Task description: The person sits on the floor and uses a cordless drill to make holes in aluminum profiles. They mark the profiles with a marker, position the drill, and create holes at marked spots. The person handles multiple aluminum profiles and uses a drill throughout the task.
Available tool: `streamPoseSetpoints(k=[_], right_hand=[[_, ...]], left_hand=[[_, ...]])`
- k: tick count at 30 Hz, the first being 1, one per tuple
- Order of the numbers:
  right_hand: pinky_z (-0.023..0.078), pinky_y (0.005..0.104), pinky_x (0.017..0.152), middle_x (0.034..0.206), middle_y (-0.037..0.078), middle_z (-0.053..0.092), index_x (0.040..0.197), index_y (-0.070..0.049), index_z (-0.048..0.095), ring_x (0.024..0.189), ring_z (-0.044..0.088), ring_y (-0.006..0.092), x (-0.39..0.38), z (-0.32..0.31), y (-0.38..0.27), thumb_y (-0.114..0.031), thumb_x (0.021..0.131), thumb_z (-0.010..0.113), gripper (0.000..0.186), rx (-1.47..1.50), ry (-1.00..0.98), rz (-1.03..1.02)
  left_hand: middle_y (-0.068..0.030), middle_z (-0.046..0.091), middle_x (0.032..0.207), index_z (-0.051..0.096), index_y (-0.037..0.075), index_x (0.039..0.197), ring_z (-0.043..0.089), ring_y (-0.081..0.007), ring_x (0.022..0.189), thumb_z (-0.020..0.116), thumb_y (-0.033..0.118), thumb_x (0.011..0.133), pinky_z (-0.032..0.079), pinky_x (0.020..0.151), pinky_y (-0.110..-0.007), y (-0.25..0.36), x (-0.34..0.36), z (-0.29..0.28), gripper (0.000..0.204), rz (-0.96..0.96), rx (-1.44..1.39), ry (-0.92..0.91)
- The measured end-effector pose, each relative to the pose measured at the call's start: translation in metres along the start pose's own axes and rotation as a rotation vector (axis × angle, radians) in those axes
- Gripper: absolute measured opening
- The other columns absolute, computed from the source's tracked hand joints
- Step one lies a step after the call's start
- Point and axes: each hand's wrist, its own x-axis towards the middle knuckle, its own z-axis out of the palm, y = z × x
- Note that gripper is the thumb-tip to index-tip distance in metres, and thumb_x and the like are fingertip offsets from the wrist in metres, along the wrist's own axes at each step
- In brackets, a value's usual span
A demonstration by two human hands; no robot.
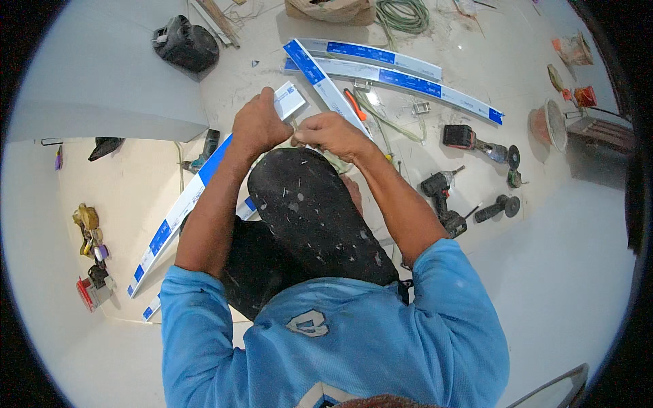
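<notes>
A long white profile strip with blue patches of film (178,215) runs diagonally from the lower left up to my hands. My left hand (260,124) is closed around it near its upper end, which sticks out past the fingers. Close beside it, just above my raised knee, my right hand (331,136) is closed in a pinch. What its fingertips hold is too small to make out. Beyond the right hand lies a second blue-and-white strip (325,86), slanting on the floor. Pliers with orange grips (354,105) rest along that strip.
Two more strips (401,76) lie farther out. To the right are an angle grinder (481,147), a cordless driver (441,194), a smaller grinder (498,208) and a bucket (548,126). A teal drill (204,155) lies left; a black container (185,45) and coiled hose (403,15) lie far.
</notes>
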Motion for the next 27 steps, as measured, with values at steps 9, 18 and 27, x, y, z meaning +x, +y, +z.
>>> streamPoseSetpoints(k=[9,18,27], right_hand=[[0.051,0.0456,0.071,0.072,0.016,0.064,0.080,0.001,0.069,0.070,0.063,0.0323,-0.019,0.018,-0.005,-0.024,0.087,0.082,0.029,-0.746,0.447,-0.322],[0.059,0.0554,0.086,0.096,0.024,0.078,0.095,-0.001,0.077,0.092,0.077,0.0425,-0.088,-0.067,0.154,-0.034,0.097,0.073,0.034,-0.810,0.601,0.405],[0.059,0.0567,0.094,0.109,0.028,0.076,0.119,0.004,0.064,0.107,0.074,0.0465,-0.149,-0.121,0.280,-0.036,0.102,0.069,0.043,-1.125,0.656,0.665]], left_hand=[[-0.0312,0.073,0.114,0.060,-0.002,0.117,0.073,-0.0502,0.109,0.084,0.024,0.073,0.059,0.096,-0.056,0.010,-0.006,-0.003,0.056,-0.009,0.027,0.067],[-0.0319,0.075,0.113,0.060,-0.001,0.125,0.073,-0.0531,0.107,0.084,0.024,0.070,0.059,0.095,-0.057,-0.020,0.011,-0.005,0.065,-0.005,0.021,0.023],[-0.0355,0.074,0.110,0.060,-0.003,0.123,0.074,-0.0532,0.106,0.084,0.031,0.067,0.059,0.097,-0.056,-0.027,0.006,-0.028,0.070,0.084,-0.109,-0.191]])
